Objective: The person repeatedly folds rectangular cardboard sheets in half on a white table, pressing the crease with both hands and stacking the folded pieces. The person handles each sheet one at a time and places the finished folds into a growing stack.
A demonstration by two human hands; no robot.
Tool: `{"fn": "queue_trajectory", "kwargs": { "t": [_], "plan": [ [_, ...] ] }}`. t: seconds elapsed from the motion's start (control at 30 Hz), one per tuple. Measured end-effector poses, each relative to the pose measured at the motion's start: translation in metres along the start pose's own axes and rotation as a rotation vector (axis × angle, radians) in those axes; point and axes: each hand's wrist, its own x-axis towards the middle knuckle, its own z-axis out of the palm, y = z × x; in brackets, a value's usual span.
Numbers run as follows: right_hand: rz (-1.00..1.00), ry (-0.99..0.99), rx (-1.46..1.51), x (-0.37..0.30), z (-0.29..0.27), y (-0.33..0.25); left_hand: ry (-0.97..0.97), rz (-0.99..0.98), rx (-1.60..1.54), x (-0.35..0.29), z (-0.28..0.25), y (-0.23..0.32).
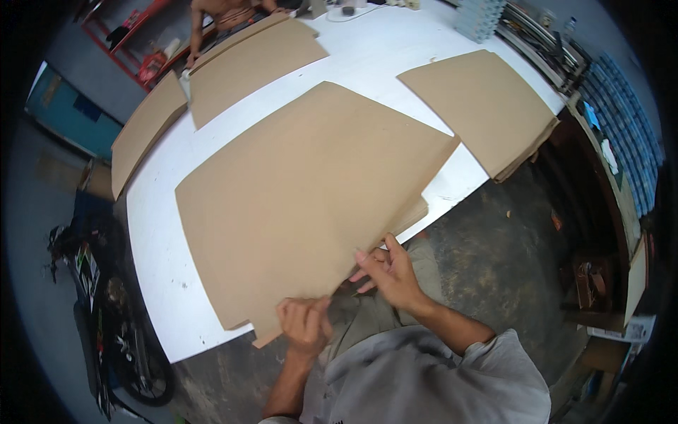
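Observation:
A large brown cardboard sheet (304, 184) lies in front of me on the white table (159, 283), its near edge reaching past the tabletop towards my lap. At this edge, near a small projecting flap, my left hand (305, 325) is closed with its fingers curled over the cardboard. Farther right along the same edge is my right hand (392, 275), its fingers apart and the fingertips touching or very close to the board. More layered cardboard shows beneath the sheet's right side. What lies under the edge between my hands is mostly hidden.
A stack of cardboard sheets (484, 106) sits at the right. Across the table, another person (229, 15) is beside more cardboard (254, 60), with a further piece (148, 131) at the left edge. A motorcycle (116, 332) stands left; blue patterned material (621, 127) is at far right.

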Motion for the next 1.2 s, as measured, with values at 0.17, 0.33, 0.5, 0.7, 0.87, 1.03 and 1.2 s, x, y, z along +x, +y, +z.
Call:
{"fn": "queue_trajectory", "kwargs": {
  "t": [0.17,0.33,0.5,0.7,0.87,1.03,1.2],
  "plan": [
    [-0.278,0.506,0.001,0.051,-0.064,0.01,-0.042,0.01,-0.014,0.017,0.027,0.032],
    [-0.381,0.847,-0.251,0.143,-0.261,-0.048,0.005,-0.048,-0.01,0.016,0.009,0.011],
    [-0.084,1.183,-0.974,0.2,-0.433,-0.127,-0.087,-0.16,0.069,0.0,-0.007,-0.016],
    [0.053,1.497,-1.173,0.217,-0.491,-0.166,-0.218,-0.165,0.138,-0.004,-0.011,-0.042],
    [-0.718,0.846,-1.521,0.181,-0.321,-0.142,-0.198,-0.178,0.141,-0.005,-0.008,-0.052],
    [-1.041,-0.285,-1.357,0.091,-0.139,-0.049,-0.271,-0.174,0.141,-0.007,-0.009,-0.058],
    [-0.72,-0.05,-1.272,0.074,-0.13,-0.056,-0.19,-0.432,0.325,-0.017,-0.071,-0.072]
  ]
}}
